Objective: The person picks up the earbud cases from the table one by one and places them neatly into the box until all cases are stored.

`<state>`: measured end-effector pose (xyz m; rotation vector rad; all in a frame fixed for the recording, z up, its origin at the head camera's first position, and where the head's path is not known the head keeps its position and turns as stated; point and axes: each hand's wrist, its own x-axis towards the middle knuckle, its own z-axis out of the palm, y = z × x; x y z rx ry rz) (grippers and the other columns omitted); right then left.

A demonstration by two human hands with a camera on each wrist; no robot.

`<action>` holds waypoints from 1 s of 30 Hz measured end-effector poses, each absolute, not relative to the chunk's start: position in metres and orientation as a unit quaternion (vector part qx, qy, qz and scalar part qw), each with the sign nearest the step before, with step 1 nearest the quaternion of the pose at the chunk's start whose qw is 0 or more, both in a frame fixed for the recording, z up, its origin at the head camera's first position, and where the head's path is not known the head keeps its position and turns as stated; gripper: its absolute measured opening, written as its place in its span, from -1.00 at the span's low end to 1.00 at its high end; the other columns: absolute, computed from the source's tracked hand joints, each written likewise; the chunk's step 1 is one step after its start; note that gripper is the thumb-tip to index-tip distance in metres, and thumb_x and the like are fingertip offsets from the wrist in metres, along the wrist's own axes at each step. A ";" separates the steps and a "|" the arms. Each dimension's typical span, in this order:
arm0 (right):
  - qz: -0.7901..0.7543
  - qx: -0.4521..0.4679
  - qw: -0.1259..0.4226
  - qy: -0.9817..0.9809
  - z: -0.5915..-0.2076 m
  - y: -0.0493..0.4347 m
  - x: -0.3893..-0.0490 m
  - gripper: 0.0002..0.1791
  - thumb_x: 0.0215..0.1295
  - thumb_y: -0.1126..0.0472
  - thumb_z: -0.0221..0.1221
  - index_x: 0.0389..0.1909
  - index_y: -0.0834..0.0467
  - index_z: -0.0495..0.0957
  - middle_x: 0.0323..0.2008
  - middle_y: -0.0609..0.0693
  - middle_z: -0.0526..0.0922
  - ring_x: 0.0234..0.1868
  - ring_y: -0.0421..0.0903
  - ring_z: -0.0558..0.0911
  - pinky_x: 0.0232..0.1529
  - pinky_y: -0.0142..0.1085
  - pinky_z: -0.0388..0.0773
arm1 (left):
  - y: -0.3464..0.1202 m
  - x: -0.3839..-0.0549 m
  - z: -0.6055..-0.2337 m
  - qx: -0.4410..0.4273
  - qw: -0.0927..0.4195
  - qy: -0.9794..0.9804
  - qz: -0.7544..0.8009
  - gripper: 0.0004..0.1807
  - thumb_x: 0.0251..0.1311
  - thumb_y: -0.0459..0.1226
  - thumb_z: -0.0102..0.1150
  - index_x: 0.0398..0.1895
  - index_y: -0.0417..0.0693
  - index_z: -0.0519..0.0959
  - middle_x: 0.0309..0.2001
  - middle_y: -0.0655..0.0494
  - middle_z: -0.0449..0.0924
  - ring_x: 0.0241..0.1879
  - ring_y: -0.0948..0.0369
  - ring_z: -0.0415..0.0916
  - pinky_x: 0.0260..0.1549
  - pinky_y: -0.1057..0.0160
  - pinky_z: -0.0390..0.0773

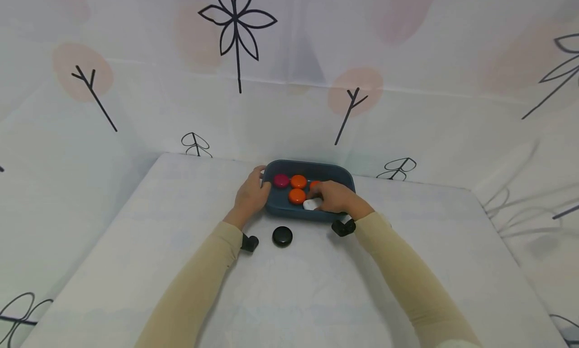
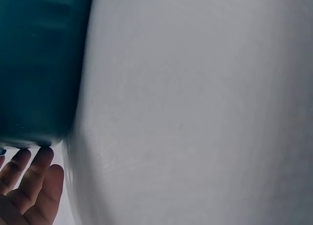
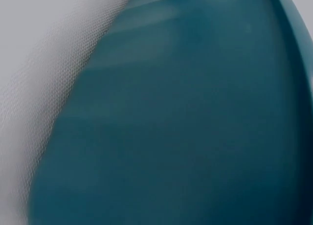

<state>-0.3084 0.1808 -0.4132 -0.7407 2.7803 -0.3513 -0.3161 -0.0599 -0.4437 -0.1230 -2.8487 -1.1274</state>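
— Gripping tray (image 1: 291,213) at left end with left hand (image 1: 251,193); pinching white piece (image 1: 312,204) inside, near side, with right hand (image 1: 335,197). Any danger?
— Perhaps dropping it against near orange disc (image 1: 297,196), through too loose pinch.

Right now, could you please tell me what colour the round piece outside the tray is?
Black; the round piece shows best in the head view.

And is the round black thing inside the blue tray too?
No, the black disc lies on the white table, outside the blue tray.
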 end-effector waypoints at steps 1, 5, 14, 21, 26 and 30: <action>-0.120 -0.254 0.121 0.952 -0.413 0.181 -0.308 -0.63 -0.09 0.15 0.27 -0.15 -0.04 0.56 -0.10 -0.15 0.56 -0.03 -0.14 0.46 0.04 -0.18 0.36 | -0.060 -0.316 -0.443 -0.040 0.037 -0.929 -0.366 -0.42 0.06 -0.11 -0.26 0.25 0.15 0.10 0.08 0.09 0.36 0.03 0.14 0.37 -0.01 0.10 0.35; -0.112 -0.259 0.121 0.952 -0.411 0.180 -0.309 -0.64 -0.08 0.13 0.27 -0.15 -0.04 0.55 -0.10 -0.14 0.55 -0.05 -0.15 0.47 0.03 -0.17 0.36 | -0.060 -0.316 -0.443 -0.041 0.035 -0.930 -0.364 -0.42 0.07 -0.11 -0.26 0.25 0.14 0.09 0.09 0.09 0.35 0.04 0.14 0.36 0.00 0.09 0.34; -0.111 -0.260 0.108 0.953 -0.409 0.182 -0.308 -0.62 -0.10 0.04 0.28 -0.16 -0.06 0.55 -0.12 -0.16 0.55 -0.10 -0.17 0.47 -0.01 -0.19 0.39 | -0.059 -0.316 -0.442 -0.040 0.027 -0.929 -0.366 -0.42 0.08 -0.12 -0.24 0.26 0.14 0.08 0.09 0.08 0.34 0.05 0.13 0.35 0.01 0.09 0.33; -0.127 -0.266 0.068 0.953 -0.407 0.183 -0.304 -0.58 -0.12 -0.03 0.27 -0.16 -0.02 0.55 -0.14 -0.10 0.56 -0.19 -0.15 0.49 -0.15 -0.22 0.43 | -0.061 -0.315 -0.443 -0.039 0.024 -0.929 -0.367 -0.42 0.10 -0.12 -0.24 0.26 0.13 0.07 0.09 0.07 0.33 0.05 0.12 0.35 0.02 0.08 0.32; -0.130 -0.256 0.051 0.957 -0.403 0.182 -0.302 -0.55 -0.13 -0.09 0.25 -0.16 -0.04 0.54 -0.18 -0.09 0.56 -0.24 -0.14 0.49 -0.26 -0.25 0.44 | -0.061 -0.317 -0.445 -0.037 0.030 -0.929 -0.366 -0.43 0.10 -0.13 -0.24 0.26 0.14 0.07 0.09 0.08 0.33 0.05 0.14 0.35 0.02 0.09 0.32; -0.134 -0.240 0.045 0.960 -0.400 0.182 -0.300 -0.53 -0.15 -0.12 0.25 -0.15 -0.04 0.54 -0.18 -0.10 0.55 -0.26 -0.13 0.49 -0.28 -0.28 0.43 | -0.061 -0.319 -0.447 -0.042 0.031 -0.928 -0.369 -0.42 0.10 -0.12 -0.24 0.26 0.14 0.07 0.11 0.08 0.32 0.07 0.14 0.34 0.02 0.09 0.32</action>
